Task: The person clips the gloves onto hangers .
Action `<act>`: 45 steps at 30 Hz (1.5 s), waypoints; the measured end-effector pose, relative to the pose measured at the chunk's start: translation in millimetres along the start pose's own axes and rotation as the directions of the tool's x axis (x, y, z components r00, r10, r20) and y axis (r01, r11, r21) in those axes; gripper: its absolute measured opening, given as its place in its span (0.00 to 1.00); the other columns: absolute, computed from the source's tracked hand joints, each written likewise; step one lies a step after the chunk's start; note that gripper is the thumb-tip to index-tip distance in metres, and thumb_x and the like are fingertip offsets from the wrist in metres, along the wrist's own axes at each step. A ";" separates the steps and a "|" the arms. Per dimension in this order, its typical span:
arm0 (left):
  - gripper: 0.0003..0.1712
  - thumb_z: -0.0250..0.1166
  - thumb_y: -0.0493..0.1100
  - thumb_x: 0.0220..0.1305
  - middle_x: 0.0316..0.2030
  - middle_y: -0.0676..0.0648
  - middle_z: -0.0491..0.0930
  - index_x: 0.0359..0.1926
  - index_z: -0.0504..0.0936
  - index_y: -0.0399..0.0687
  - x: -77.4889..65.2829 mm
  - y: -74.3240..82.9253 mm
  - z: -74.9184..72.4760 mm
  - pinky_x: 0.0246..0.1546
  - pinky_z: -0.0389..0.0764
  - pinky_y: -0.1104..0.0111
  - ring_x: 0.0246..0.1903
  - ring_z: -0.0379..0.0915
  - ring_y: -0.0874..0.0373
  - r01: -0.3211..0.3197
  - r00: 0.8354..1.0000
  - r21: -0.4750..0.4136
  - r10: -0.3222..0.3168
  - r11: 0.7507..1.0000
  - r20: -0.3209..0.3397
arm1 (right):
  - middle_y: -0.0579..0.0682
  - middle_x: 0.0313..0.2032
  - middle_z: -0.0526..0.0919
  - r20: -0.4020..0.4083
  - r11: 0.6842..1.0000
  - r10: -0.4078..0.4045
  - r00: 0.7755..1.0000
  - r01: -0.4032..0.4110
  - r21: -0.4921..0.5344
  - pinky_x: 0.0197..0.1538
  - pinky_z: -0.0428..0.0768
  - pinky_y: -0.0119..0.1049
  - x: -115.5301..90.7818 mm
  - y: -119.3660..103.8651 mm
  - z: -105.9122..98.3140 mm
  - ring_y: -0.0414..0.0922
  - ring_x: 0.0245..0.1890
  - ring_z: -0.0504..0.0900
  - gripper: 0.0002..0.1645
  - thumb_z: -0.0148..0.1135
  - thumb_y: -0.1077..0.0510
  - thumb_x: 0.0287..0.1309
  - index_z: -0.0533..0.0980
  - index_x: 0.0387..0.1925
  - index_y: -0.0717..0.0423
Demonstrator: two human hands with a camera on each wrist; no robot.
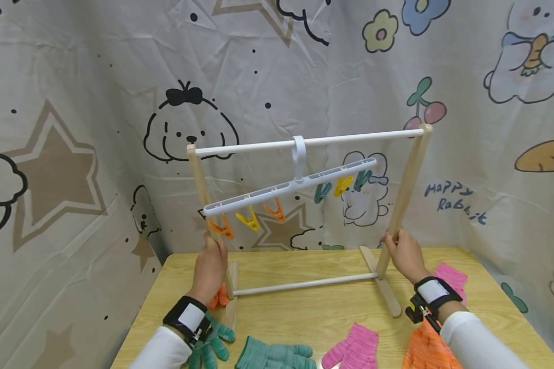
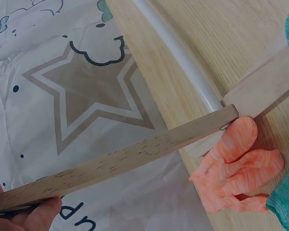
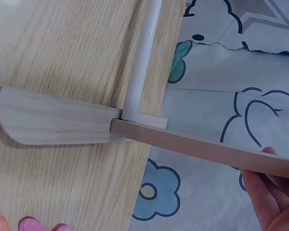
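A small drying rack stands on the table, with wooden posts and white rods. My left hand (image 1: 210, 267) grips its left post (image 2: 115, 166) partway up, and my right hand (image 1: 405, 254) holds the right post (image 1: 408, 187) at about the same height. From the top rod (image 1: 249, 146) a white clip hanger (image 1: 263, 194) hangs by its hook (image 1: 299, 158), its left end lower and nearer me. Orange, yellow and green clips dangle along it, among them a yellow clip (image 1: 248, 219) and a green clip (image 1: 322, 192), with nothing pinched in them.
Knitted gloves lie on the wooden table (image 1: 304, 307): a green glove (image 1: 274, 354) and a pink glove (image 1: 353, 347) in front, an orange glove (image 1: 427, 348) under my right forearm. Another orange glove (image 2: 231, 173) lies beside the left foot. A patterned cloth (image 1: 97, 61) hangs behind.
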State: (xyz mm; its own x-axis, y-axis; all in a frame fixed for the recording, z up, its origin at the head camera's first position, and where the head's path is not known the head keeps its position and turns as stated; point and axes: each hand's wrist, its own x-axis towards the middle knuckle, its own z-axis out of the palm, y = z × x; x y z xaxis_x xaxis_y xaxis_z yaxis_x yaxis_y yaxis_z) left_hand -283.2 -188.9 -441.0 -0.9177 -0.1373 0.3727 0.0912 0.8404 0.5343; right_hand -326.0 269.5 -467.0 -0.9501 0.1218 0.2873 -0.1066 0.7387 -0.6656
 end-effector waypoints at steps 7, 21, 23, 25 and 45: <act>0.23 0.49 0.40 0.79 0.24 0.38 0.75 0.63 0.57 0.26 0.3 -0.8 2.6 0.18 0.74 0.62 0.21 0.77 0.48 -0.007 1.000 0.003 0.007 1.000 -0.016 | 0.68 0.43 0.86 -0.002 1.000 0.001 1.000 -0.001 -0.013 0.24 0.69 0.36 -2.0 0.4 0.4 0.51 0.30 0.78 0.20 0.47 0.54 0.76 0.77 0.46 0.68; 0.21 0.48 0.41 0.79 0.24 0.39 0.73 0.61 0.58 0.28 2.5 -0.9 2.4 0.17 0.72 0.64 0.20 0.76 0.49 0.002 1.000 -0.002 -0.002 1.000 -0.011 | 0.68 0.39 0.86 -0.031 0.999 0.000 1.000 -0.001 -0.037 0.23 0.67 0.37 -3.2 -0.1 0.7 0.48 0.25 0.75 0.20 0.48 0.53 0.76 0.78 0.42 0.67; 0.21 0.48 0.41 0.79 0.25 0.38 0.74 0.61 0.58 0.28 2.4 -0.8 2.5 0.18 0.74 0.62 0.21 0.78 0.48 0.000 1.000 0.000 0.000 1.000 -0.016 | 0.68 0.39 0.86 -0.038 0.999 -0.003 0.999 0.002 -0.041 0.24 0.68 0.37 -3.9 0.1 0.8 0.48 0.25 0.75 0.20 0.49 0.54 0.76 0.78 0.42 0.67; 0.22 0.49 0.41 0.79 0.25 0.36 0.76 0.62 0.58 0.27 2.1 -0.5 2.6 0.19 0.76 0.59 0.22 0.79 0.45 -0.004 1.000 0.000 0.004 1.000 -0.029 | 0.68 0.39 0.87 -0.045 0.999 -0.005 0.999 0.003 -0.044 0.24 0.69 0.37 -4.5 0.4 1.3 0.49 0.26 0.76 0.19 0.49 0.54 0.76 0.77 0.41 0.67; 0.23 0.47 0.41 0.79 0.26 0.37 0.74 0.64 0.57 0.27 5.3 0.6 2.9 0.19 0.75 0.60 0.22 0.78 0.47 0.027 1.000 -0.045 -0.027 0.999 -0.007 | 0.65 0.34 0.87 -0.144 0.997 -0.040 0.989 0.030 -0.072 0.27 0.73 0.40 -7.9 4.8 8.0 0.54 0.28 0.83 0.17 0.52 0.55 0.73 0.79 0.39 0.64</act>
State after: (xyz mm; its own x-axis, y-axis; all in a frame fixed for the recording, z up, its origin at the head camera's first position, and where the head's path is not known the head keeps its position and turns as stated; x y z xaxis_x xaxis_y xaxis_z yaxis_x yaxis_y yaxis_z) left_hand -289.1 -187.5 -440.9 -0.9170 -0.1639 0.3635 0.0837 0.8121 0.5775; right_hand -321.3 266.8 -478.0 -0.8929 0.1863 0.4100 -0.1137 0.7876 -0.6056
